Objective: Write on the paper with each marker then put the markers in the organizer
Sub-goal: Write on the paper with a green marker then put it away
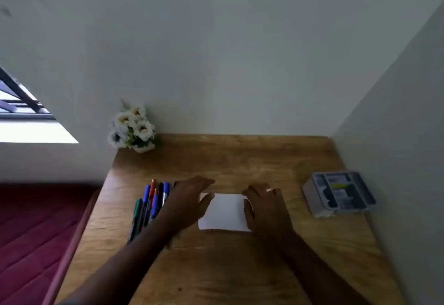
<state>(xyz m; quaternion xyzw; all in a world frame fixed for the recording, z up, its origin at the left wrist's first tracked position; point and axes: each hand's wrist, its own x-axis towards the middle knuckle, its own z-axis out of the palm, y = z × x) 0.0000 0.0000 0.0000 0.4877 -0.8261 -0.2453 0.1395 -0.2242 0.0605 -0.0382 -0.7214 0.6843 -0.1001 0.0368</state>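
Wooden desk (240,268) fills the lower view, set into a corner of grey walls, with a dark red mattress (36,232) beside its left edge. Nearest on it, toward the middle, lies a white sheet of paper (224,211). Both hands rest on the sheet: the left hand (189,199) lies flat over its left edge, fingers straight and together, and the right hand (264,205) (a ring shows on one finger) covers its right edge, fingers relaxed, thumb on the sheet. Just left of the left hand and forearm, a row of markers (150,205) lies side by side near the desk's left edge, partly hidden by the arm. Well right of the right hand, by the right edge, sits a grey compartmented organizer (338,193). At the far left corner stands a small pot of white flowers (132,128).
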